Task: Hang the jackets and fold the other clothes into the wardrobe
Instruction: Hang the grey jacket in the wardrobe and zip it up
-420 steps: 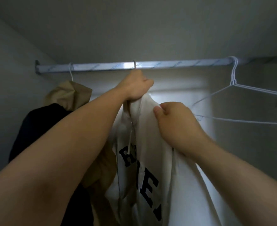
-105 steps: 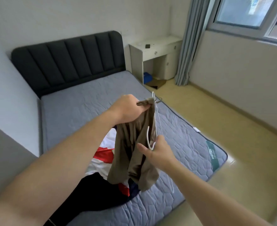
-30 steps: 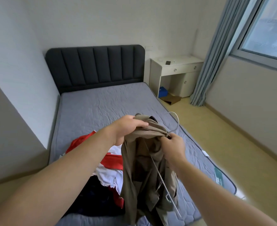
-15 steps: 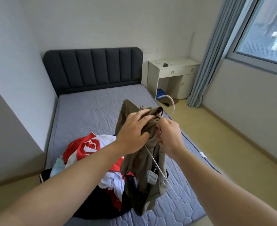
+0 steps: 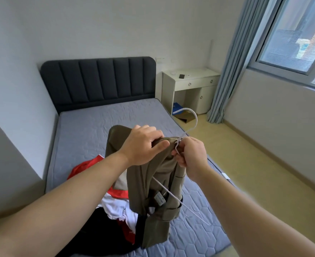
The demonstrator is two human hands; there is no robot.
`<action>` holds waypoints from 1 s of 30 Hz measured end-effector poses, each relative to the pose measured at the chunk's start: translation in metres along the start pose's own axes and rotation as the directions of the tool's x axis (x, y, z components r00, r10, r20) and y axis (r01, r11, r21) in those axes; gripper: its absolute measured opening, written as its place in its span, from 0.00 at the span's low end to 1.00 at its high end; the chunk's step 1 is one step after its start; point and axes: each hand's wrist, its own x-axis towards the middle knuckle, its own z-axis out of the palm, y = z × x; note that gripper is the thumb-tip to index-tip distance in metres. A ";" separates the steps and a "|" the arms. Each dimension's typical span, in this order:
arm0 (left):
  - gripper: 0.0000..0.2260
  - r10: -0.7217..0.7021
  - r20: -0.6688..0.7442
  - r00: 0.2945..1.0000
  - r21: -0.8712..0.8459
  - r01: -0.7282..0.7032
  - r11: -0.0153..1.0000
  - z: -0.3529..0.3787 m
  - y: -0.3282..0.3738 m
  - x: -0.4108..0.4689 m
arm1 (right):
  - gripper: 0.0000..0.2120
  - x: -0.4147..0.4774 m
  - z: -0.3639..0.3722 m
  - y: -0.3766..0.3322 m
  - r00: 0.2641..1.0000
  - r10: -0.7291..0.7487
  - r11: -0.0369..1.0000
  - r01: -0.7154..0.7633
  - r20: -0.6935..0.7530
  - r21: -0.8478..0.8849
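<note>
The left grip (image 5: 143,143) pinched the jacket (image 5: 153,182), the right grip (image 5: 190,156) pinched the hanger (image 5: 196,119); its arm, bare below them, could let the jacket slip off

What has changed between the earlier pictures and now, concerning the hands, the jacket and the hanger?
The person went from the wardrobe to the bed. The right hand moved from low on the hanger up to its neck, and the hanger now sits partly inside the brown jacket. The left hand still grips the jacket's collar; the clothes pile stays on the bed.
</note>
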 end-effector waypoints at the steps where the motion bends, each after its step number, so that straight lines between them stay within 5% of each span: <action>1: 0.29 0.005 0.004 1.000 0.000 -0.006 1.000 0.000 0.001 0.000 | 0.11 0.001 -0.001 0.002 1.000 0.014 1.000 -0.014 -0.003 0.003; 10: 0.29 0.011 0.011 1.000 0.135 -0.012 0.991 0.006 0.022 0.006 | 0.09 0.001 0.001 0.013 0.991 0.133 0.981 -0.131 -0.005 0.146; 14: 0.29 -0.033 -0.034 0.999 0.034 0.034 0.999 0.004 0.017 0.008 | 0.12 0.005 -0.007 0.014 0.981 0.168 0.968 -0.147 0.093 -0.204; 17: 0.29 -0.027 -0.030 0.999 0.019 0.027 0.999 0.001 0.013 0.011 | 0.11 0.009 -0.020 0.025 0.969 0.182 0.847 -0.068 0.167 -0.528; 23: 0.19 0.130 -0.084 0.988 0.085 -0.123 0.989 -0.001 0.022 0.016 | 0.18 0.017 -0.022 0.042 0.920 0.233 0.816 -0.007 0.317 -0.578; 30: 0.14 0.204 -0.159 0.966 0.062 -0.197 0.978 -0.018 0.024 0.023 | 0.15 0.026 -0.020 0.070 0.903 0.307 0.686 0.008 0.299 -0.727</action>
